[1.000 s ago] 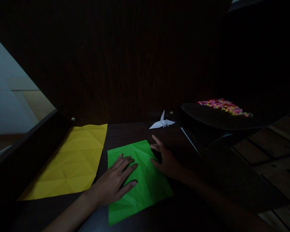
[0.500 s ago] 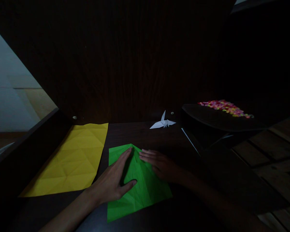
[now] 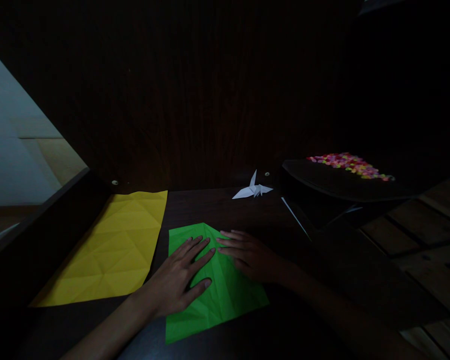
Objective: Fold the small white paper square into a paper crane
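A creased sheet of green paper (image 3: 213,300) lies on the dark wooden surface in front of me, with a fold ridge running down from its top corner. My left hand (image 3: 178,277) rests palm down on its left half, fingers spread. On the upper right part of the sheet lies my right hand (image 3: 249,256), its fingers stretched out flat and pointing left. Neither hand grips the paper. To the left, a larger yellow paper sheet (image 3: 116,250) with many crease lines lies flat. A folded white paper crane (image 3: 253,191) sits behind the green sheet.
A dark upright panel (image 3: 210,100) closes off the back, and a dark raised edge (image 3: 41,215) runs along the left. At the right, a dark curved shelf (image 3: 322,182) bears a strip of small pink and yellow pieces (image 3: 352,165). Wooden slats (image 3: 423,232) show beyond it.
My left hand's fingers, held together on edge before, have spread and flattened onto the green paper. My right hand has barely moved.
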Action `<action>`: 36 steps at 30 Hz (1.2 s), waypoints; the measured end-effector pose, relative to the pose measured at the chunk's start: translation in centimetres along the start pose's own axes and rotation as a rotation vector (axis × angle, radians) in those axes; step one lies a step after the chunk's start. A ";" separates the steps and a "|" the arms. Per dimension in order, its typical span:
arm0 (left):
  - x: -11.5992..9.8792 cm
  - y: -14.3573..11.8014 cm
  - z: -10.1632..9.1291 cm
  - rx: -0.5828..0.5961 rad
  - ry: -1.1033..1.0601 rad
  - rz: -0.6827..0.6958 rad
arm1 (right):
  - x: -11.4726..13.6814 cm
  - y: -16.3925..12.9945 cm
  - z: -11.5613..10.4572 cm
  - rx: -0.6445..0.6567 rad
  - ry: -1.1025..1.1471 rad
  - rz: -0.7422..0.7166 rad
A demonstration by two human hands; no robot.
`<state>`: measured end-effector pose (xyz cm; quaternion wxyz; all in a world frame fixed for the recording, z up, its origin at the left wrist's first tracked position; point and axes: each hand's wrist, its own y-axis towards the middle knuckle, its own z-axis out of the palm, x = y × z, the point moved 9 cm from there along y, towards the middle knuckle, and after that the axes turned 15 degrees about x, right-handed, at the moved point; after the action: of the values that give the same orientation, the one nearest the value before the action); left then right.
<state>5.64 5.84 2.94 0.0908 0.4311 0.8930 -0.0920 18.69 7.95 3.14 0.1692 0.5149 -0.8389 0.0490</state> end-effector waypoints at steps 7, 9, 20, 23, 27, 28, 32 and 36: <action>-0.5 -0.2 -0.3 -0.009 -0.030 0.056 | 0.2 0.0 -0.7 -0.065 -0.013 0.032; -0.8 -0.2 -0.2 0.019 -0.031 0.074 | 0.2 -0.1 -0.8 -0.070 -0.010 0.036; -1.5 -0.3 0.0 0.062 -0.068 0.138 | -0.2 0.4 -0.5 -0.011 0.004 0.085; -1.5 -0.3 -0.2 0.060 -0.063 0.134 | -0.5 1.0 -0.1 0.043 -0.021 0.138; -1.6 -0.4 -0.3 0.058 -0.051 0.136 | -0.6 1.3 0.5 0.103 -0.045 0.167; -1.6 -0.4 -0.2 0.061 -0.045 0.137 | -0.6 1.3 0.7 0.116 -0.047 0.169; -1.6 -0.5 0.0 0.062 -0.047 0.147 | -0.8 1.2 0.9 0.165 -0.047 0.181; -1.4 -0.5 0.1 0.054 -0.069 0.151 | -0.9 1.2 1.0 0.198 -0.063 0.192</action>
<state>6.15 4.45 3.25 0.1165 0.4961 0.8515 -0.1238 17.81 9.03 2.01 0.0855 0.4477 -0.8803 0.1314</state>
